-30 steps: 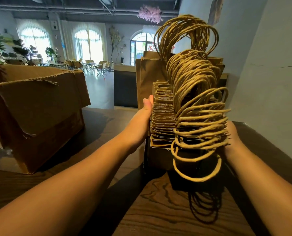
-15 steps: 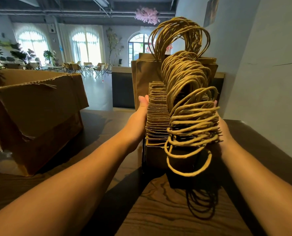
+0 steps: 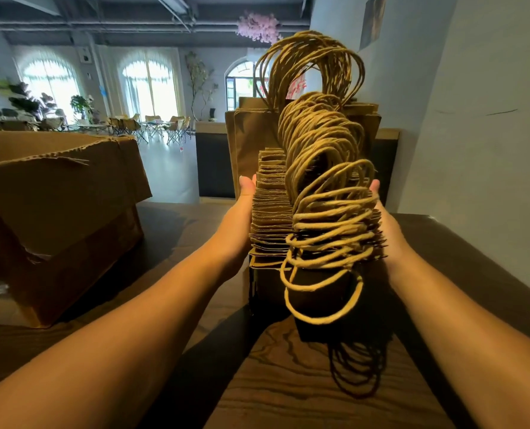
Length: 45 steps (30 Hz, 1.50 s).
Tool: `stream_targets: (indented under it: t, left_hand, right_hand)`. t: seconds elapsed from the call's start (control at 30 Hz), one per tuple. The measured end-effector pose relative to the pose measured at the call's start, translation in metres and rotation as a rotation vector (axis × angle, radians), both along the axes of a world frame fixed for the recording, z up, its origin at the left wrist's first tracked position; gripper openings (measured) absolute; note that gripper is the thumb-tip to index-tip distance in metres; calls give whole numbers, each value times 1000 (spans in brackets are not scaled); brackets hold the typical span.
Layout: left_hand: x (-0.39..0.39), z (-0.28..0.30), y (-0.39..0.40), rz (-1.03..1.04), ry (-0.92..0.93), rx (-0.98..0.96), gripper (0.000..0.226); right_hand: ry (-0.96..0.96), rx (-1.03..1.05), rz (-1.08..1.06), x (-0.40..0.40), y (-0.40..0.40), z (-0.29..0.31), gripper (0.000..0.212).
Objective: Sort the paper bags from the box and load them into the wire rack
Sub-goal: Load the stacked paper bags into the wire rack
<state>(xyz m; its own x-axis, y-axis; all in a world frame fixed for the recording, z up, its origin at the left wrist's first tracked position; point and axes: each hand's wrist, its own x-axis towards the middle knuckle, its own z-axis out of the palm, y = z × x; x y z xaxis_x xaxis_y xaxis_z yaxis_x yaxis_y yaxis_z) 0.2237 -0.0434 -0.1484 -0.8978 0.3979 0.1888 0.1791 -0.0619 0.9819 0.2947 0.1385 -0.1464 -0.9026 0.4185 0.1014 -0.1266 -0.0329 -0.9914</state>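
A tight row of small brown paper bags (image 3: 270, 212) stands upright in front of me, twisted paper handles (image 3: 328, 193) looping up and toward me. Taller brown bags (image 3: 251, 144) stand behind the row. A thin black edge of the wire rack (image 3: 250, 283) shows at the row's near left corner; the rest is hidden by bags and shadow. My left hand (image 3: 237, 224) presses flat against the row's left side, thumb up. My right hand (image 3: 387, 224) presses flat against the right side, partly hidden by handles.
An open cardboard box (image 3: 56, 212) with a torn flap stands on the dark wooden table (image 3: 288, 397) to my left. A white wall (image 3: 474, 150) runs close along the right. A dark counter (image 3: 214, 162) stands behind the bags.
Both hands have slid farther along the sides of the row; my right hand's fingertips now show past the handles. The bags stay in place.
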Motion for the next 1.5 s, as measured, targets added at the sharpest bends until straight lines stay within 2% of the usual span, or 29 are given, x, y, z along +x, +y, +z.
stream_targets:
  t: [0.03,0.07,0.17,0.2,0.27,0.33,0.43,0.63,0.8,1.0,1.13,1.3,1.4,1.5]
  left_hand:
    - [-3,-1,-4,-21,-1,8,63]
    - [2,-2,-9,-39,24,6,66]
    - [-4,7,-19,-129,258,19,89]
    - [-6,11,-23,-115,338,-18,101]
    - [-11,18,-25,-65,576,-182,115]
    - [-12,21,-29,-7,778,-315,113]
    - [-23,22,-37,24,923,-432,110]
    - [-33,16,-37,30,934,-431,85]
    - [-40,31,-39,35,969,-462,74]
    - [-42,32,-42,37,1092,-507,67]
    - [-38,29,-43,79,1075,-488,56]
    - [-29,39,-46,49,980,-533,52]
    - [-22,55,-46,33,1054,-568,44]
    - [-15,64,-44,84,1013,-534,38]
  right_hand:
    - [10,-2,35,2,0,0,55]
    - [16,47,65,3,1,0,59]
    - [158,235,113,1,10,-3,103]
    - [231,313,135,1,10,-1,99]
    - [271,437,135,-1,12,4,71]
    - [303,530,86,1,15,11,66]
    - [343,649,20,6,19,19,53]
    - [330,727,43,6,19,19,41]
    - [323,783,22,2,26,26,48]
    - [392,771,-1,4,27,23,37]
    - [377,793,6,2,28,23,27]
    - [362,860,15,1,37,25,33]
    - [416,865,-54,1,38,23,34]
    - [524,833,-178,3,35,16,32]
